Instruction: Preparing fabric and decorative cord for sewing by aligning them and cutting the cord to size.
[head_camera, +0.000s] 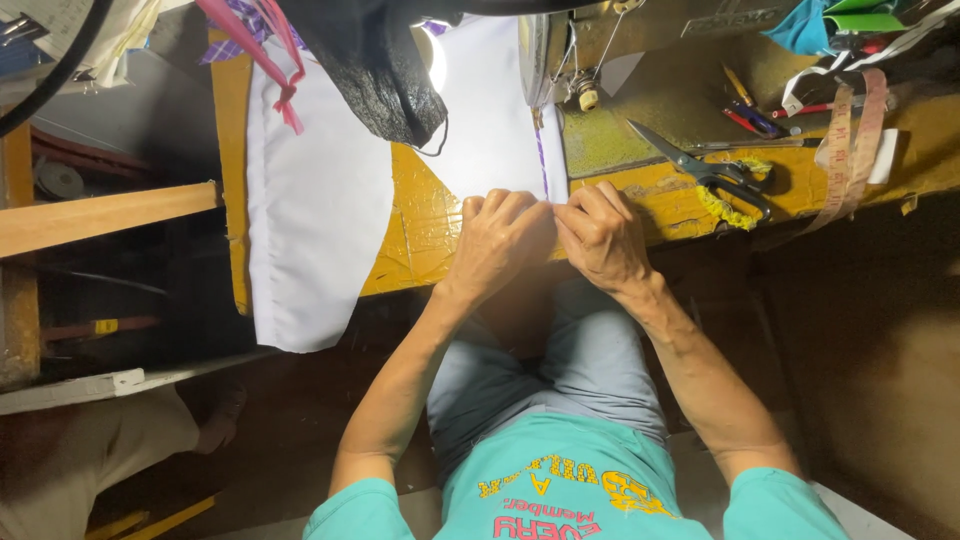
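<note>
Both hands meet at the near edge of the white fabric (500, 110), which lies on the yellow worktable (420, 230) in front of the sewing machine (640, 70). The left hand (497, 245) is curled almost closed, its fingers folded down over the cloth's hem, knuckles toward the camera; it appears to pinch the edge, though the fingertips are tucked under and the actual grip cannot be seen. The right hand (603, 235) is likewise bent nearly shut, thumb and fingers pressed together on the same hem just beside the left hand, the two touching or all but touching. A thin purple line (541, 150) runs along the fabric from the hands toward the machine. To the right of the machine's base lie black-handled scissors (700, 165) with a yellow frill (725, 205) by the handles, and beyond them a measuring tape (850, 150) hangs over the table edge. A second stretch of white cloth (315, 200) drapes off the table to the left of the hands, under a black piece of fabric (375, 70). Bright lamp glare washes out the cloth near the needle, so the needle area is hard to make out, and the machine's upper part is cut off by the frame.
</note>
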